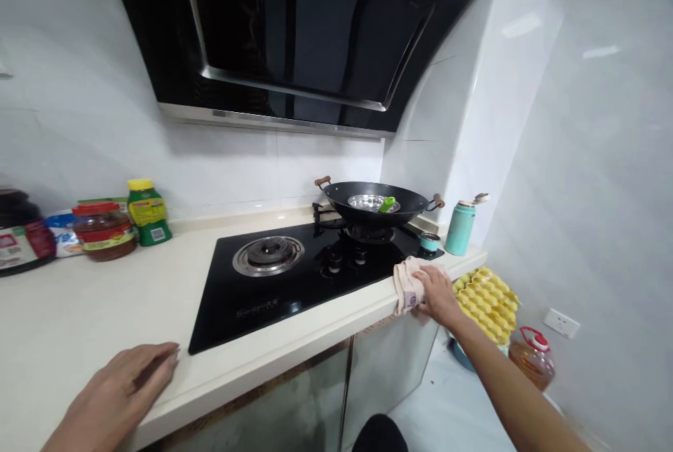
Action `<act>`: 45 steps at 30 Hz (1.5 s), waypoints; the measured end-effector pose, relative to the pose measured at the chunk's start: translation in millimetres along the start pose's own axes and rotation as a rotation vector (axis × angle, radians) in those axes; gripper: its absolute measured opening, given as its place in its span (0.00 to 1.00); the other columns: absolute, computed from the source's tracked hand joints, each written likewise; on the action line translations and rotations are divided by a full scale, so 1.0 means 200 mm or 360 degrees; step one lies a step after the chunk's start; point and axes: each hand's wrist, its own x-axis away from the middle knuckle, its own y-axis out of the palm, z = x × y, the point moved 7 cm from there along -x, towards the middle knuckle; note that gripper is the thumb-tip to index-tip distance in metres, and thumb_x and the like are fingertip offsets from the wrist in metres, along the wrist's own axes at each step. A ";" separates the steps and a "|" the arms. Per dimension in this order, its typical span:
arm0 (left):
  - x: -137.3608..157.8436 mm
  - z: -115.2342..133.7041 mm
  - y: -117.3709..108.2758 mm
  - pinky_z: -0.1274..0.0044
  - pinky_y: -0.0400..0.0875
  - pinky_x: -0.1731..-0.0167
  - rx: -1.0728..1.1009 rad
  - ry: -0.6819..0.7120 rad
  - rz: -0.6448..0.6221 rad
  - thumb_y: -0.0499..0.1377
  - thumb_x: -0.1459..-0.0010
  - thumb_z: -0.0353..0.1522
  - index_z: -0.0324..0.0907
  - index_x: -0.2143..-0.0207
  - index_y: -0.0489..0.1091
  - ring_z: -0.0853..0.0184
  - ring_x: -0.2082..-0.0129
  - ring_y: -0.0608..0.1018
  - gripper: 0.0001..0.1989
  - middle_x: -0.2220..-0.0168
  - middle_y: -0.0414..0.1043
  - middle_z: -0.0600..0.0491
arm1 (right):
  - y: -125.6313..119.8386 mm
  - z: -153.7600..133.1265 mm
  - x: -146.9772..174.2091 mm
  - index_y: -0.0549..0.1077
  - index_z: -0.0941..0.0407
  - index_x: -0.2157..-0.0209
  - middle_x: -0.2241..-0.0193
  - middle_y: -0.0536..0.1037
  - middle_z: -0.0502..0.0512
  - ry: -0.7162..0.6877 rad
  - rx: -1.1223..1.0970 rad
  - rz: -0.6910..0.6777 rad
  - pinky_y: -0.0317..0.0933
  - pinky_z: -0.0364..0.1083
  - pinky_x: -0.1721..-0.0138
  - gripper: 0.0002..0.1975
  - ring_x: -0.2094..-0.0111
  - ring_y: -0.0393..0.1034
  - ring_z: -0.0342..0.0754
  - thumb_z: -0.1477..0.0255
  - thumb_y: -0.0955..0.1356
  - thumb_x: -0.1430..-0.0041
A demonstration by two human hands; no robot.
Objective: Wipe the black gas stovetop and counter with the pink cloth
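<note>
My right hand point(439, 294) grips a folded pale pink cloth point(407, 287) draped over the counter's front edge, by the near right side of the black gas stove point(284, 301). Its fingers press on the cloth and partly hide it. At lower left, my left hand point(129, 385) rests on the white countertop point(105, 305) with nothing in it. Its fingers are stretched out and the thumb is apart, close to the stove's front left corner. On the right burner sits a black wok point(336, 194) holding a perforated metal bowl point(365, 201) and a bright green item point(388, 204).
A teal bottle point(460, 231) and a small teal lid point(430, 242) stand right of the stove. Jars point(105, 231) and a green bottle point(148, 217) line the left wall. Yellow egg trays point(486, 301) and an oil jug point(532, 361) are lower right. A range hood point(310, 31) overhangs.
</note>
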 end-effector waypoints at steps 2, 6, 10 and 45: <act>0.00 0.00 0.01 0.66 0.78 0.55 -0.0015 0.0056 0.0018 0.53 0.41 0.52 0.55 0.61 0.77 0.58 0.57 0.82 0.19 0.59 0.82 0.60 | -0.01 0.09 -0.03 0.63 0.53 0.39 0.34 0.57 0.63 0.0095 0.0024 -0.0055 0.42 0.59 0.36 0.38 0.33 0.45 0.58 0.74 0.73 0.53; 0.01 0.02 0.02 0.67 0.77 0.53 -0.0042 0.0098 0.0036 0.53 0.38 0.50 0.53 0.60 0.77 0.59 0.56 0.81 0.18 0.57 0.82 0.59 | -0.05 0.12 -0.06 0.63 0.56 0.39 0.35 0.58 0.67 0.0209 0.0089 -0.0127 0.53 0.59 0.42 0.38 0.35 0.49 0.62 0.78 0.72 0.54; 0.01 0.06 0.03 0.67 0.74 0.51 -0.0066 0.0144 0.0023 0.53 0.38 0.50 0.50 0.58 0.77 0.58 0.53 0.79 0.20 0.56 0.81 0.55 | -0.09 -0.06 -0.04 0.63 0.55 0.39 0.35 0.59 0.66 0.0134 0.0199 -0.0195 0.57 0.61 0.47 0.35 0.37 0.53 0.64 0.82 0.67 0.50; 0.09 0.13 -0.04 0.68 0.72 0.52 0.0105 0.0033 0.0116 0.52 0.37 0.44 0.45 0.57 0.77 0.58 0.55 0.79 0.18 0.57 0.79 0.49 | -0.23 -0.94 -0.20 0.61 0.53 0.40 0.53 0.72 0.62 0.0018 -0.0070 0.0017 0.61 0.57 0.54 0.27 0.50 0.69 0.61 0.55 0.63 0.34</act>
